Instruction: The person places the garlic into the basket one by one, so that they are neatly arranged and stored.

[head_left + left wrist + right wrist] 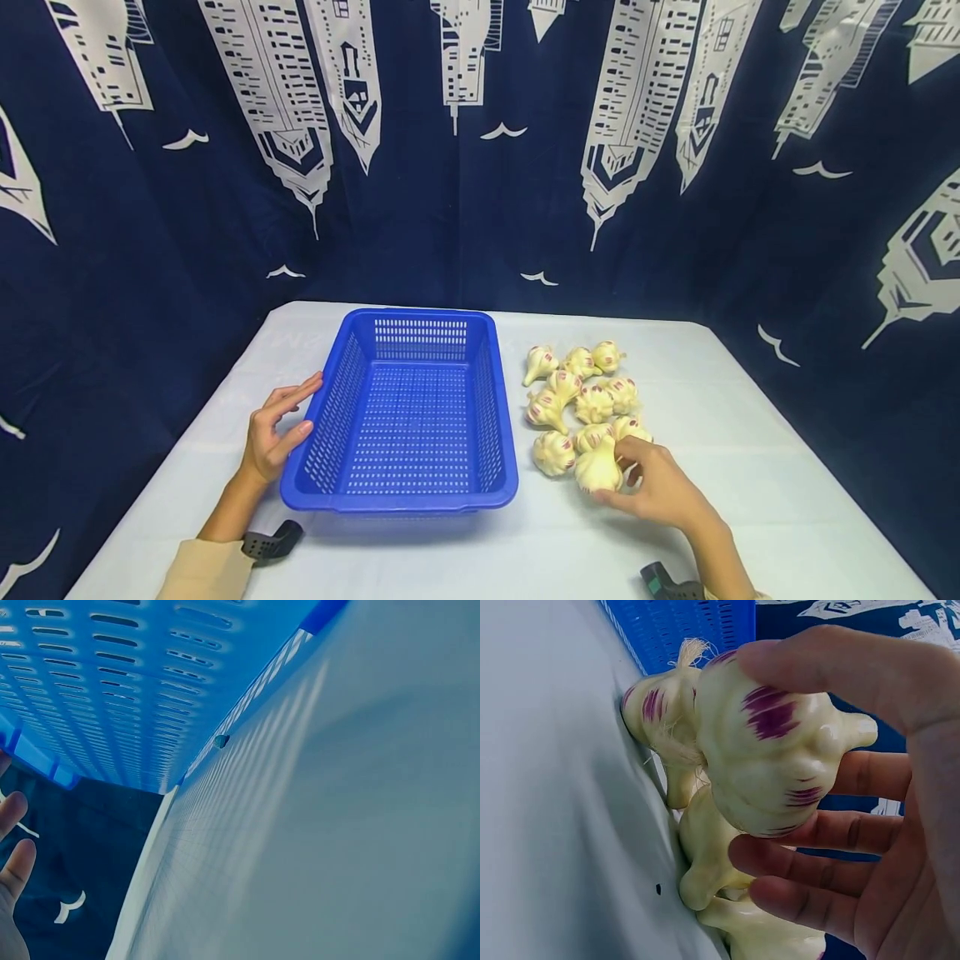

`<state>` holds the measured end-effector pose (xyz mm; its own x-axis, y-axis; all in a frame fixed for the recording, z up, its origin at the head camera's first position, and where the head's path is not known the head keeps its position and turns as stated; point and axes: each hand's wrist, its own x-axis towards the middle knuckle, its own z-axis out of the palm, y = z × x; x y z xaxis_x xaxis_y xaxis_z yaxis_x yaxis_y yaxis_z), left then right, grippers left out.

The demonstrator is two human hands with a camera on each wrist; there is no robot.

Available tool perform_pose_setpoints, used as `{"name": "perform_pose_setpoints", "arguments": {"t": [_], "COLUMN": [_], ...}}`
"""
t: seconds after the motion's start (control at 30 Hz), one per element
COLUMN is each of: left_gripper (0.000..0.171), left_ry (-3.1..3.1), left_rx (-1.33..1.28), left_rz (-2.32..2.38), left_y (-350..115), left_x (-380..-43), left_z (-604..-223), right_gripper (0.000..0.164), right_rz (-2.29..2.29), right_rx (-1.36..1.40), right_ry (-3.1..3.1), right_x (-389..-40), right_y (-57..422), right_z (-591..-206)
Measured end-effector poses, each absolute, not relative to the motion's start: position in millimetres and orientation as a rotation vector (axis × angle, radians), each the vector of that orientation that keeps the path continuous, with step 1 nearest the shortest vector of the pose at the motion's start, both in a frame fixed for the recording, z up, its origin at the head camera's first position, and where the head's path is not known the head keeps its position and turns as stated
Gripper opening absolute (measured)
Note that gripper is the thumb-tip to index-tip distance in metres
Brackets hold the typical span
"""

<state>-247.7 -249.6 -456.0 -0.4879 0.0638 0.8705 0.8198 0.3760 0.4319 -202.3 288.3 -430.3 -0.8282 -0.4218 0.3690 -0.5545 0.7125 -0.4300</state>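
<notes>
My right hand (663,487) holds a garlic bulb (772,742) between thumb and fingers, at the near edge of a pile of garlic bulbs (594,403). The bulb is cream with purple streaks, its stem pointing away from the table in the right wrist view. Other bulbs (705,840) lie just behind it. My left hand (273,433) rests with extended fingers against the left rim of a blue perforated plastic basket (513,467). In the left wrist view only some fingertips (19,862) show, beside the basket's side wall (112,682).
The basket stands on a white-covered table (420,558), left of the garlic, with nothing inside it. A dark blue curtain (457,225) printed with white buildings hangs behind the table. Dark straps with small devices (273,543) sit on both wrists.
</notes>
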Motion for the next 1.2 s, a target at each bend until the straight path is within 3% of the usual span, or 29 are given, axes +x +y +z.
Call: {"name": "perform_pose_setpoints", "arguments": {"t": [0.4, 1.2], "left_gripper": [0.053, 0.054], "left_ry": [-1.817, -1.826], "left_rx": [-0.763, -0.752], "left_rz": [-1.223, -1.243], "left_y": [-250.2, -246.5], "left_x": [-243.6, -243.2], "left_z": [-457.4, -455.8], "right_gripper": [0.032, 0.037], "right_rz": [0.876, 0.831], "right_rx": [0.796, 0.944], "right_ry": [-2.506, -2.335], "right_x": [-205.5, -221.9], "right_y": [286.6, 263.1], "right_z": [-427.4, -393.2]}}
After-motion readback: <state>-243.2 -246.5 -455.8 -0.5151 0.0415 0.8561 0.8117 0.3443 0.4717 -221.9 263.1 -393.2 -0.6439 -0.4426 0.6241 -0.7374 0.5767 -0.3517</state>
